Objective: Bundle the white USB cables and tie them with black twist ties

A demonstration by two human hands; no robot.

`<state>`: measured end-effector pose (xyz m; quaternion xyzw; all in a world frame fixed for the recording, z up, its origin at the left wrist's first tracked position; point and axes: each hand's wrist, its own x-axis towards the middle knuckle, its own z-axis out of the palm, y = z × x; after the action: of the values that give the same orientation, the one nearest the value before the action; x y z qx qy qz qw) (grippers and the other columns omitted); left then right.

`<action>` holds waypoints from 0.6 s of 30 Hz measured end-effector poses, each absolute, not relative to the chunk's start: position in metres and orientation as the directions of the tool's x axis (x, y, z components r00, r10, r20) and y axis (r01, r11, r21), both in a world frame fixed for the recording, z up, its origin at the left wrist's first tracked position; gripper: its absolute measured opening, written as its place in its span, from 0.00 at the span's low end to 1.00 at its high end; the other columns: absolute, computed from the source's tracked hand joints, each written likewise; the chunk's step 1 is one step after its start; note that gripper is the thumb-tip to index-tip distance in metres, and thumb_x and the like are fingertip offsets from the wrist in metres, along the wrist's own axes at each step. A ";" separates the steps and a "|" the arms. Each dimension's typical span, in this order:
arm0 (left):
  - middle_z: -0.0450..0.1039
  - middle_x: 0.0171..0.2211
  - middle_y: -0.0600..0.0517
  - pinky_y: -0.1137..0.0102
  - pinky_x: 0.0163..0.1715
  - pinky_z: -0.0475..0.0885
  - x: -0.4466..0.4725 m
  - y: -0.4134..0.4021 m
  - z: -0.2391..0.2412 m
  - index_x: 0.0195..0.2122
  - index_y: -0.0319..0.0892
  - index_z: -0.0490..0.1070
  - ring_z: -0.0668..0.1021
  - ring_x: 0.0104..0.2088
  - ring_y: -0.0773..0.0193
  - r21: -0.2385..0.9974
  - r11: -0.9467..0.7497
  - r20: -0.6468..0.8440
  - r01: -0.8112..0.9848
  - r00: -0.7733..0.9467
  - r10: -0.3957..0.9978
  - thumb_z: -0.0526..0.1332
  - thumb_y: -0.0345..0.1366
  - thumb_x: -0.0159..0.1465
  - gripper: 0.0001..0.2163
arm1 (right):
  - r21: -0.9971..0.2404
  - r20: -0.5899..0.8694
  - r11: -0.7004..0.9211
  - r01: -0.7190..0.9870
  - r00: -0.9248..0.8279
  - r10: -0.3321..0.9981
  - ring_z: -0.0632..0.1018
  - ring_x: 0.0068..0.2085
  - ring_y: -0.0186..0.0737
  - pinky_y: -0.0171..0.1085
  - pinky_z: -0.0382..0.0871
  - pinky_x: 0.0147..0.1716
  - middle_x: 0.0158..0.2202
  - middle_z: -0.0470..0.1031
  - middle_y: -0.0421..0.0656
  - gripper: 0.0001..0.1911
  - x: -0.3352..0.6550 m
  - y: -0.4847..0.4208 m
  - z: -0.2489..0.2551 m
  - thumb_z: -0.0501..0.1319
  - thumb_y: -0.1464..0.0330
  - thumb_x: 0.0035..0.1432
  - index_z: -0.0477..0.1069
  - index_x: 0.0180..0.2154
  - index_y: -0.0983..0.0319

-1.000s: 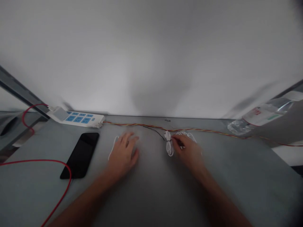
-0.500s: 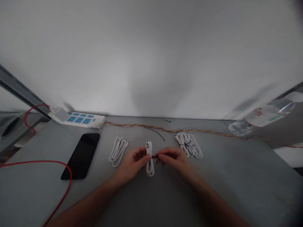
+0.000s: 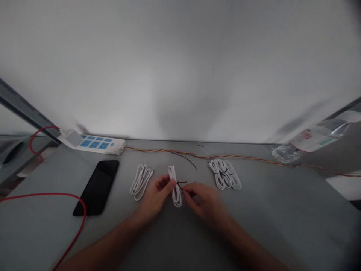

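Observation:
A coiled white cable [image 3: 177,197] is gripped at its middle between the thumb and fingers of my left hand [image 3: 158,192]. Around the coil's waist runs a thin black twist tie [image 3: 182,182], its two ends sticking out to the right. My right hand [image 3: 205,199] pinches the lower end of that tie. To the left lies a loose white cable coil [image 3: 141,181] with no tie visible. On the right, several white coils lie together as a bundle [image 3: 225,174] with black ties around them. Another black twist tie [image 3: 186,158] lies straight on the table behind my hands.
A black phone [image 3: 97,187] and a red cable [image 3: 80,222] lie at left. Behind them is a white power strip [image 3: 96,144] with a plugged-in charger [image 3: 73,138]. A twisted red-yellow wire [image 3: 160,150] crosses the back of the grey table. A plastic bottle [image 3: 313,137] lies at right.
The held coil has shifted slightly left and tilted. The tie's ends now spread apart, and my right hand has moved a little lower, onto the lower end.

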<state>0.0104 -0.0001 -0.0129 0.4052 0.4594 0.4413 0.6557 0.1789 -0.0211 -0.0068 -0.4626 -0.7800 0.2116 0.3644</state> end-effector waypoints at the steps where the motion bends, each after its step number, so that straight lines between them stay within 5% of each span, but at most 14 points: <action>1: 0.75 0.28 0.52 0.71 0.30 0.69 0.011 -0.001 -0.013 0.36 0.38 0.74 0.75 0.29 0.64 0.957 0.244 -0.217 -0.155 0.173 0.961 0.69 0.46 0.51 0.18 | -0.615 0.418 0.521 0.592 -0.315 0.852 0.78 0.28 0.38 0.35 0.69 0.30 0.29 0.79 0.44 0.10 0.178 -0.022 -0.008 0.55 0.72 0.58 0.75 0.36 0.61; 6: 0.77 0.34 0.49 0.67 0.37 0.71 0.009 -0.004 -0.011 0.39 0.39 0.73 0.77 0.35 0.59 0.991 0.113 -0.124 0.065 0.205 0.971 0.65 0.41 0.56 0.13 | -0.462 0.515 0.546 0.698 -0.290 0.807 0.75 0.26 0.38 0.36 0.66 0.28 0.25 0.76 0.44 0.10 0.181 -0.021 -0.007 0.54 0.71 0.60 0.74 0.32 0.62; 9: 0.77 0.35 0.48 0.67 0.39 0.70 0.007 -0.004 -0.009 0.38 0.39 0.73 0.77 0.37 0.59 0.991 0.109 -0.127 0.078 0.288 0.949 0.65 0.41 0.57 0.12 | -0.599 0.413 0.446 0.665 -0.222 0.884 0.73 0.24 0.36 0.34 0.64 0.25 0.24 0.74 0.42 0.09 0.185 -0.018 -0.005 0.54 0.69 0.60 0.73 0.32 0.61; 13: 0.75 0.34 0.48 0.67 0.37 0.68 0.004 -0.002 -0.009 0.38 0.39 0.73 0.77 0.35 0.59 0.938 0.303 -0.219 -0.170 0.388 0.895 0.66 0.44 0.55 0.15 | -0.833 0.220 0.253 0.493 -0.124 0.967 0.71 0.22 0.34 0.31 0.63 0.21 0.22 0.72 0.39 0.09 0.192 -0.010 -0.002 0.56 0.65 0.59 0.72 0.30 0.61; 18: 0.71 0.29 0.52 0.69 0.31 0.67 0.001 0.000 -0.003 0.37 0.40 0.72 0.76 0.27 0.63 0.626 0.653 -0.395 -0.427 0.548 0.737 0.64 0.39 0.54 0.12 | -0.862 0.181 0.243 0.444 -0.178 0.967 0.71 0.23 0.33 0.31 0.62 0.21 0.21 0.72 0.38 0.09 0.191 -0.009 -0.003 0.56 0.65 0.58 0.71 0.29 0.61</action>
<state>0.0012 0.0001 -0.0026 0.2359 0.3285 0.3436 0.8476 0.1912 -0.0092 -0.0034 -0.5127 -0.6882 0.3398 0.3846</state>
